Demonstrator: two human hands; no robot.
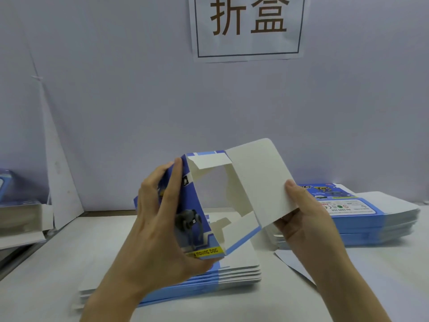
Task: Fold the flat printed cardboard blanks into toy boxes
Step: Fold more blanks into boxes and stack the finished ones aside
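I hold a half-formed blue printed toy box [197, 205] up over the table, its open end facing me and the white inside showing. My left hand [160, 219] grips its printed left side, fingers curled over the top edge. My right hand [304, 212] pinches the large white end flap [260, 180], which stands open to the right. A small white tuck flap [209, 160] is bent inward at the top. Beneath the box lies a stack of flat blanks [232, 275].
A second, taller stack of flat blue blanks [371, 219] lies at the right. A loose white sheet [294, 263] lies beside it. Folded boxes [18, 217] sit at the far left edge. A wall with a paper sign [248, 26] stands close behind the table.
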